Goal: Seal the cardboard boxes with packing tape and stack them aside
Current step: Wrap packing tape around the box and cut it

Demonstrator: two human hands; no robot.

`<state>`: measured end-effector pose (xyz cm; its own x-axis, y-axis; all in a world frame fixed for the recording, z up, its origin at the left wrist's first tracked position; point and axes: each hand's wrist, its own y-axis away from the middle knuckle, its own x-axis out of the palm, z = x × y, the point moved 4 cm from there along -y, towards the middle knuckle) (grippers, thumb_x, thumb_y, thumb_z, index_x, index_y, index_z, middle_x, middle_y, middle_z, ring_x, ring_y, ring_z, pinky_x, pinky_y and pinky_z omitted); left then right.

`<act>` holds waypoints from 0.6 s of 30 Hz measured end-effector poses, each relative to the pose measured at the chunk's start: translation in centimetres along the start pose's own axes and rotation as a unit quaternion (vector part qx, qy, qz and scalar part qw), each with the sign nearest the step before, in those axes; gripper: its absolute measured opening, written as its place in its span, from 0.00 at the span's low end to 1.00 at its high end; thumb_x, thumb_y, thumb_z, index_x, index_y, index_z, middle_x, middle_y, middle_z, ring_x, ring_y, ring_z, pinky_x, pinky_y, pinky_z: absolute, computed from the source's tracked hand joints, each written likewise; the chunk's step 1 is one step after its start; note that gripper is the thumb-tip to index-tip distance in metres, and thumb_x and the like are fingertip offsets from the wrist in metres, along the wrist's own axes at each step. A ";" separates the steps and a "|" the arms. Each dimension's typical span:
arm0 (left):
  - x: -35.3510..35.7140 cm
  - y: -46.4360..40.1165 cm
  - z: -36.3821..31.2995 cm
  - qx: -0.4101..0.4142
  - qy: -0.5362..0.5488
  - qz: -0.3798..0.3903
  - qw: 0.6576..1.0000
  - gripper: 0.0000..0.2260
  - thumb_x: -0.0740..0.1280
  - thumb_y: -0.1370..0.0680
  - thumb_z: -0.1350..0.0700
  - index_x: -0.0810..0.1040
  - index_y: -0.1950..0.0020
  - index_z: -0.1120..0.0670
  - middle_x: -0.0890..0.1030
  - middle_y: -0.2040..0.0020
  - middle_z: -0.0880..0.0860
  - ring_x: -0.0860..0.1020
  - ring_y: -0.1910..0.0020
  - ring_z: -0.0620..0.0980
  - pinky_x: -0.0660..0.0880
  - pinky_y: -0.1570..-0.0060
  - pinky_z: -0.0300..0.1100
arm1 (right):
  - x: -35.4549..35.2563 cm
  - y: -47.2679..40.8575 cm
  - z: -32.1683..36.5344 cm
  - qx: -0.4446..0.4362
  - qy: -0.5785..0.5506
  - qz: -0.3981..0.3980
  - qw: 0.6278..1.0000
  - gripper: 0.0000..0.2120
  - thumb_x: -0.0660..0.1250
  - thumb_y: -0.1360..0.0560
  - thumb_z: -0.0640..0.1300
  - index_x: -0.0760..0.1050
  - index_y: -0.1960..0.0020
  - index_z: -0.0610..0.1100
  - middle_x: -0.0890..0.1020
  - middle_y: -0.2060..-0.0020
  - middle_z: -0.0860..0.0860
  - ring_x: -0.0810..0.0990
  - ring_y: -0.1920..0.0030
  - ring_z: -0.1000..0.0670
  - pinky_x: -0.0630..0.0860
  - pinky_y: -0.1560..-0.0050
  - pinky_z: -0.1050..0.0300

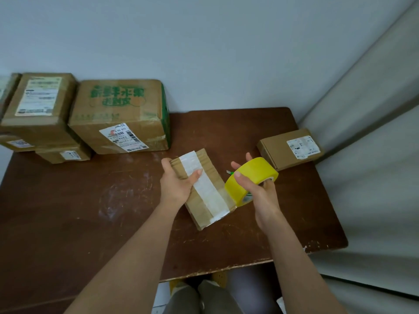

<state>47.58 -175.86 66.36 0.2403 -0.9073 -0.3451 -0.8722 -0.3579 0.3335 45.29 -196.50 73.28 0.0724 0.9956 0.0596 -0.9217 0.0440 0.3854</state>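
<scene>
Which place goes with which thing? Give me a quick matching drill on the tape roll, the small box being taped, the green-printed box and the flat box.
Things:
1. tape roll
2. small box
3. green-printed box
4. flat box

Places:
A. far left of the table, beside the stack
B. in the right hand
C. right edge of the table, near the curtain
D. under the left hand, table centre

Pairs: 1-B, 2-D, 3-A, 4-C

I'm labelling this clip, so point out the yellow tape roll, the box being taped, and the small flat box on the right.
yellow tape roll (254,175): head view, outer yellow band.
box being taped (212,165): head view, bare cardboard top.
small flat box (275,148): head view, plain lid.
</scene>
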 end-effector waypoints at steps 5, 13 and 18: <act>-0.1 -0.1 0.0 -0.008 0.008 0.012 1.000 0.29 0.77 0.29 0.47 0.60 0.40 0.48 0.78 0.46 0.48 0.78 0.48 0.49 0.74 0.51 0.43 | -1.7 -1.4 -0.7 0.007 -0.041 -0.049 0.998 0.26 0.72 0.25 0.41 0.71 0.30 0.55 0.87 0.48 0.50 0.83 0.45 0.51 0.75 0.42 0.50; -0.2 0.0 0.0 -0.010 0.012 0.013 1.000 0.30 0.77 0.29 0.46 0.60 0.39 0.49 0.77 0.46 0.47 0.79 0.48 0.48 0.77 0.49 0.45 | -2.0 -1.2 -2.7 0.039 -0.059 -0.090 0.993 0.20 0.75 0.31 0.48 0.74 0.42 0.60 0.82 0.39 0.50 0.78 0.39 0.49 0.74 0.41 0.50; -0.2 0.2 -0.2 -0.008 0.009 0.016 1.000 0.30 0.76 0.29 0.45 0.59 0.39 0.48 0.76 0.44 0.48 0.78 0.47 0.47 0.75 0.52 0.41 | -2.1 -1.4 -2.8 0.028 -0.060 -0.085 0.994 0.27 0.74 0.30 0.48 0.72 0.33 0.58 0.86 0.46 0.53 0.79 0.38 0.49 0.73 0.37 0.48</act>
<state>47.48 -175.78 66.69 0.2202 -0.9218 -0.3191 -0.8722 -0.3325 0.3587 45.33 -198.45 70.07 0.2741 0.9568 0.0975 -0.8698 0.2034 0.4495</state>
